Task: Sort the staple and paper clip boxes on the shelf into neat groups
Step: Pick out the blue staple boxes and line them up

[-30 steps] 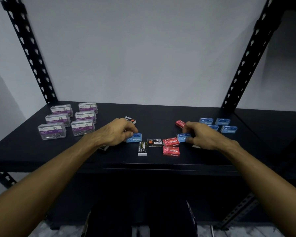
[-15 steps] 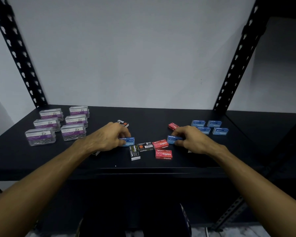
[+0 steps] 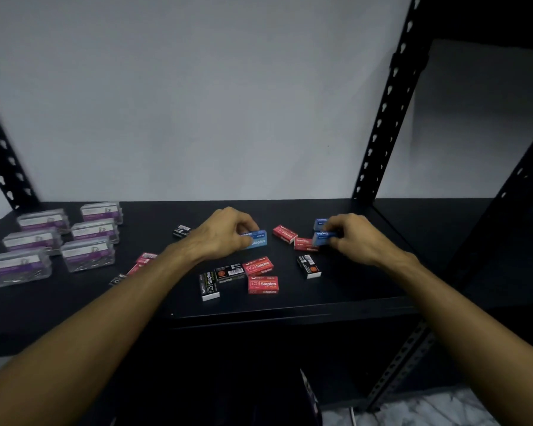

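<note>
Nearest me on the black shelf (image 3: 290, 305) lay a loose cluster of red staple boxes (image 3: 263, 284) and black ones (image 3: 209, 286). Beyond them my left hand (image 3: 225, 233) pinched a blue staple box (image 3: 257, 239) — thumb and fingers curled round it — while my right hand (image 3: 351, 235) gripped another blue box (image 3: 322, 237). Six clear paper clip boxes (image 3: 88, 255) sat grouped far left, running toward the back.

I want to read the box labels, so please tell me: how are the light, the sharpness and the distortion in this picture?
Head view: dim, even light, no glare; the paper clip boxes at the left edge are smeared; the red staple box reads clearly; the shelf posts lean from wide-angle distortion.
</note>
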Available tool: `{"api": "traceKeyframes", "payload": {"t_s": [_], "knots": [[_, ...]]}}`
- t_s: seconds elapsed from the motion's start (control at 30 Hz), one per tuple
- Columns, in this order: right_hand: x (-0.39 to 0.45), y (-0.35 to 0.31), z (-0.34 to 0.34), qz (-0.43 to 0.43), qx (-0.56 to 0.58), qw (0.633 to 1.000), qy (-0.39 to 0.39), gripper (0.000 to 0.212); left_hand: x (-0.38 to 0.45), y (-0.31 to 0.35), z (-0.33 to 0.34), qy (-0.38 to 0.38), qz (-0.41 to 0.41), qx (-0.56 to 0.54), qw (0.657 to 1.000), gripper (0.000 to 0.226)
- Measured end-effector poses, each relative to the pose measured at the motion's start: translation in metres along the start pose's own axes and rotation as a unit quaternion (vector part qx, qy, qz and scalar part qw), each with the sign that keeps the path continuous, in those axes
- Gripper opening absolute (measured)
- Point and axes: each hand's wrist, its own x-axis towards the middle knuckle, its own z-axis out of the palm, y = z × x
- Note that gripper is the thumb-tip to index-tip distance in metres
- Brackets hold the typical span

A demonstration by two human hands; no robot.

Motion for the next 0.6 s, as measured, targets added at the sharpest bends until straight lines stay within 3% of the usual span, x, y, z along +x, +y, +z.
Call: {"api": "traceKeyframes", "payload": {"t_s": [0.27,0.6], "knots": [[-0.017,0.052,-0.022,0.073,-0.055,0.996,-0.002,0.02,0.044,0.065,0.044,-0.016,0.047,-0.042,0.998,0.024],[-0.022,0.08,-0.025,0.101,-0.057,0.993,-0.004,0.021,0.07,0.106,0.096,-0.016,0.035,-0.031,0.999,0.027]]}}
